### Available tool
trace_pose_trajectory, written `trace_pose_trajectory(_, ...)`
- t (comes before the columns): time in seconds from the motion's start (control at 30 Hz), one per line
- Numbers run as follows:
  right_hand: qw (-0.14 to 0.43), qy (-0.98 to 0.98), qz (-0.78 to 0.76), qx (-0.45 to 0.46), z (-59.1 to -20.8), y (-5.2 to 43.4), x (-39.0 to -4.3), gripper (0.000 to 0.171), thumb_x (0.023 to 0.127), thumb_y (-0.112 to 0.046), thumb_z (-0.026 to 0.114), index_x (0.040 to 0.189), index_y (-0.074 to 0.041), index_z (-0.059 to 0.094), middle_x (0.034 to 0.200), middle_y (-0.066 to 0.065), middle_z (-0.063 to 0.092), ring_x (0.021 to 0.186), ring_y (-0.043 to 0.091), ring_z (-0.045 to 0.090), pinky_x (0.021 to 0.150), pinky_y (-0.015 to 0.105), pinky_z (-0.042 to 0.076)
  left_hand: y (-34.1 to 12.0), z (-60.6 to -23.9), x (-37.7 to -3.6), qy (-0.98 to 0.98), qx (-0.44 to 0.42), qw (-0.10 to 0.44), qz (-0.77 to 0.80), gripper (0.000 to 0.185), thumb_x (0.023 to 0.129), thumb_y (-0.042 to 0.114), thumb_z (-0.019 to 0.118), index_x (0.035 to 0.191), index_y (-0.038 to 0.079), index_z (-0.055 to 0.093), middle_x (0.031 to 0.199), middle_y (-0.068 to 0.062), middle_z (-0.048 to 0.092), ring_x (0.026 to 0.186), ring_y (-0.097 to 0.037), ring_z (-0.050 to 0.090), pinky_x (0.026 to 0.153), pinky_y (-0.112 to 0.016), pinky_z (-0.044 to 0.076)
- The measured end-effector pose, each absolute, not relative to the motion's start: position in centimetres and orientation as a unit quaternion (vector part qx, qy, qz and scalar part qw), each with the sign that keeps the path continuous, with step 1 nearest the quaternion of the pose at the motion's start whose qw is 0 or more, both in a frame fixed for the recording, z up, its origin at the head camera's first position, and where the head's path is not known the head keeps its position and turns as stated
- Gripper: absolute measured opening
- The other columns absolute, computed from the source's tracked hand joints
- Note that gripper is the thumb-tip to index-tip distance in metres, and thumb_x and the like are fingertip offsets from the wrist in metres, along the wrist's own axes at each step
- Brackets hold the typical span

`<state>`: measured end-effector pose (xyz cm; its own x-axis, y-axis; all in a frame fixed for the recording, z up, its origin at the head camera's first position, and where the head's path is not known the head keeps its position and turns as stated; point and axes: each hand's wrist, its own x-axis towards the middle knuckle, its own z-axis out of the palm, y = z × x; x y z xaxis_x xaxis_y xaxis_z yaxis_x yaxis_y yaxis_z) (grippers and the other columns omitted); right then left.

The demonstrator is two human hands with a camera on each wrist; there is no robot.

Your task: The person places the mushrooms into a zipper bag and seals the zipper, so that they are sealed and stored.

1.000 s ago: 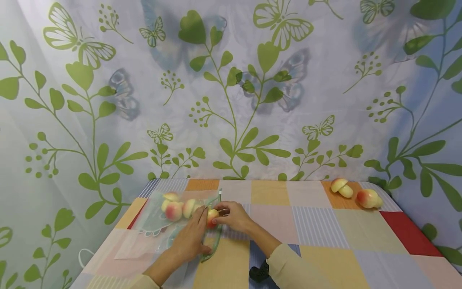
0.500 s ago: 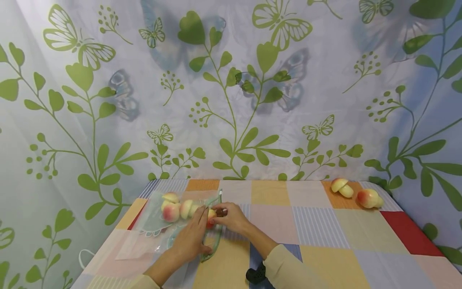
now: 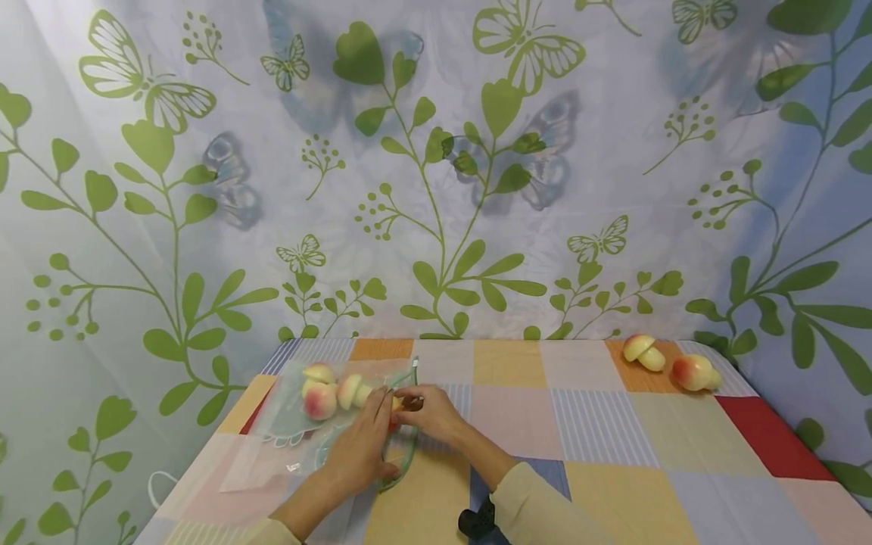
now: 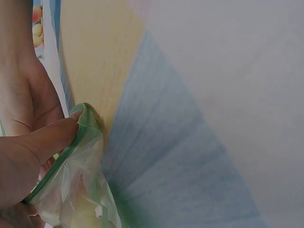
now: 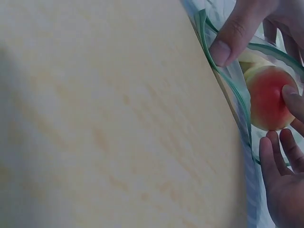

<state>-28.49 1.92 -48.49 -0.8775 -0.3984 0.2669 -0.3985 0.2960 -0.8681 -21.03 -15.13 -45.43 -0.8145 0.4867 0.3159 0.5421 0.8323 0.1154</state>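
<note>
One peach piece sits deeper in the bag mouth than a second ago — right hand pinching it, left hand gripping the green rim. More pieces wait far right.

No readable text, labels, brands or numbers anywhere

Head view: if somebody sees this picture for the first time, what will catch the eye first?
Most likely the two hands meeting at the left of the checked tablecloth: the left hand holds the green-rimmed clear bag open, while the right hand holds a peach piece at its mouth. More peach pieces lie inside the bag. Other loose pieces lie at the table's far right corner.
</note>
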Motion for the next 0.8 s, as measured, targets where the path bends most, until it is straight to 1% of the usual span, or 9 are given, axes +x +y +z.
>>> trace_pose_trajectory(0.07, -0.003, -0.804, 0.542, 0.243, -48.6, 1.7, -28.4, 0.043, 0.078, -0.028, 0.075, 0.115, -0.007, 0.065, 0.096, 0.003, 0.063, 0.084, 0.014, 0.063, 0.068, 0.025, 0.053, -15.2, -45.4, -21.0, -0.945, -0.276, 0.142, -0.099, 0.125, 0.049, 0.036, 0.09, 0.144, -0.006, 0.02, 0.148, -0.02, 0.02, 0.135, -0.031, 0.021, 0.095, -0.033, 0.042)
trace_pose_trajectory(0.2, -0.013, -0.807, 0.543, 0.232, -48.8, 1.3, -28.3, 0.048, 0.077, -0.034, 0.075, 0.118, -0.012, 0.065, 0.092, 0.001, 0.063, 0.082, 0.011, 0.064, 0.067, 0.025, 0.053, -15.2, -45.4, -21.1, -0.945, -0.281, 0.14, -0.097, 0.124, 0.05, 0.034, 0.09, 0.144, -0.006, 0.019, 0.149, -0.02, 0.019, 0.136, -0.031, 0.02, 0.097, -0.034, 0.04)
trace_pose_trajectory(0.33, -0.015, -0.811, 0.537, 0.233, -49.0, 1.1, -28.1, 0.044, 0.077, -0.035, 0.074, 0.116, -0.016, 0.066, 0.089, -0.002, 0.064, 0.082, 0.011, 0.064, 0.068, 0.025, 0.053, -15.0, -45.3, -21.1, -0.947, -0.279, 0.129, -0.092, 0.123, 0.052, 0.032, 0.09, 0.145, -0.004, 0.018, 0.149, -0.019, 0.018, 0.136, -0.03, 0.018, 0.097, -0.034, 0.04)
trace_pose_trajectory(0.37, -0.019, -0.812, 0.534, 0.236, -49.0, 1.0, -28.1, 0.041, 0.078, -0.035, 0.074, 0.115, -0.017, 0.067, 0.09, -0.004, 0.064, 0.083, 0.011, 0.064, 0.069, 0.025, 0.053, -15.0, -45.3, -21.1, -0.947, -0.278, 0.128, -0.092, 0.123, 0.052, 0.032, 0.09, 0.145, -0.004, 0.019, 0.149, -0.019, 0.018, 0.136, -0.031, 0.018, 0.094, -0.034, 0.042)
trace_pose_trajectory(0.53, -0.068, -0.803, 0.528, 0.268, -49.1, 0.8, -27.9, 0.027, 0.085, -0.026, 0.068, 0.111, -0.022, 0.068, 0.101, -0.012, 0.065, 0.095, 0.007, 0.06, 0.081, 0.025, 0.049, -14.9, -45.2, -21.0, -0.945, -0.283, 0.135, -0.089, 0.122, 0.05, 0.031, 0.09, 0.144, -0.006, 0.02, 0.148, -0.021, 0.02, 0.135, -0.035, 0.02, 0.096, -0.038, 0.041)
trace_pose_trajectory(0.63, -0.091, -0.797, 0.521, 0.291, -48.9, 1.0, -27.9, 0.027, 0.087, -0.025, 0.066, 0.113, -0.025, 0.067, 0.108, -0.015, 0.064, 0.103, 0.005, 0.056, 0.089, 0.026, 0.045, -14.9, -45.2, -21.0, -0.946, -0.283, 0.136, -0.086, 0.123, 0.05, 0.031, 0.09, 0.143, -0.006, 0.02, 0.148, -0.021, 0.02, 0.135, -0.035, 0.021, 0.098, -0.039, 0.039)
trace_pose_trajectory(0.73, -0.096, -0.789, 0.52, 0.313, -48.8, 1.4, -28.0, 0.028, 0.087, -0.026, 0.065, 0.115, -0.024, 0.067, 0.11, -0.013, 0.064, 0.104, 0.006, 0.056, 0.088, 0.026, 0.045, -14.9, -45.2, -21.0, -0.949, -0.276, 0.129, -0.085, 0.123, 0.051, 0.031, 0.09, 0.145, -0.005, 0.018, 0.149, -0.02, 0.018, 0.135, -0.034, 0.02, 0.097, -0.038, 0.04)
trace_pose_trajectory(0.8, -0.102, -0.779, 0.526, 0.325, -48.6, 1.9, -28.1, 0.028, 0.088, -0.022, 0.064, 0.116, -0.02, 0.066, 0.109, -0.009, 0.064, 0.102, 0.009, 0.058, 0.086, 0.025, 0.046, -14.9, -45.2, -21.0, -0.95, -0.274, 0.124, -0.087, 0.124, 0.052, 0.031, 0.09, 0.145, -0.004, 0.017, 0.15, -0.02, 0.017, 0.135, -0.033, 0.02, 0.096, -0.038, 0.041)
